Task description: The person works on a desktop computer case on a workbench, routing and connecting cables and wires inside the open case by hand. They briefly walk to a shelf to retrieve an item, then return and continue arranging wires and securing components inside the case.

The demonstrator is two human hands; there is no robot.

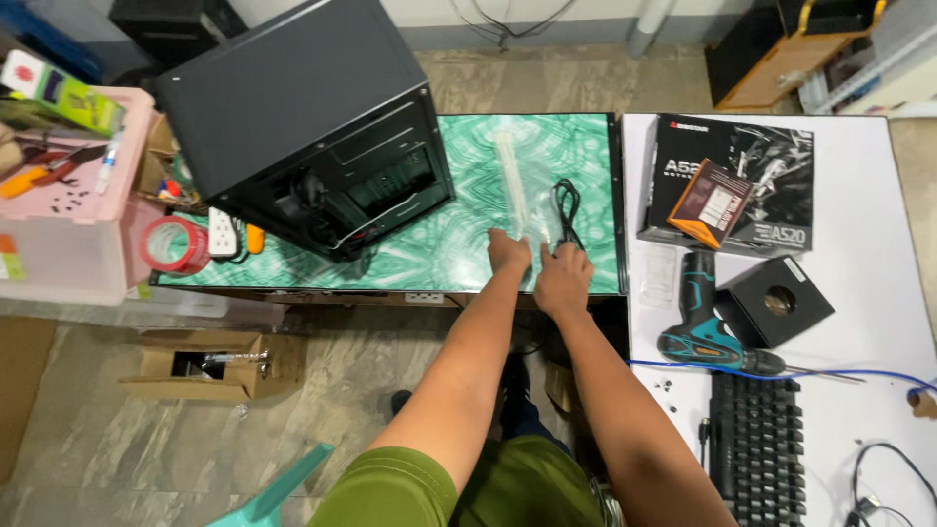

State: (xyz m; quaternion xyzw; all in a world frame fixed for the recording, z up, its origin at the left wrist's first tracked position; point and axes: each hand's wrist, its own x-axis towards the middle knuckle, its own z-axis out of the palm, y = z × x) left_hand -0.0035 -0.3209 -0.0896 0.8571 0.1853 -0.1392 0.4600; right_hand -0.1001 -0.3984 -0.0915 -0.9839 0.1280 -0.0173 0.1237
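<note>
My left hand (509, 253) and my right hand (563, 278) reach side by side onto the green marbled table (459, 244). Both rest at the near end of a clear plastic bag (517, 185) that lies lengthwise on the table with white cable ties inside. The left hand's fingers press on the bag's near edge. A coiled black cable (567, 207) lies just right of the bag, and the right hand's fingertips touch its near end. Whether either hand truly grips anything is hidden by the backs of the hands.
A black computer case (303, 127) lies tilted on the table's left. A white table (859, 390) at right carries a black box (727, 185), a teal drill (703, 322), a small black box (776, 303) and a keyboard (756, 449). A pink bin (68, 205), red tape (176, 244) and an open carton (210, 364) sit at left.
</note>
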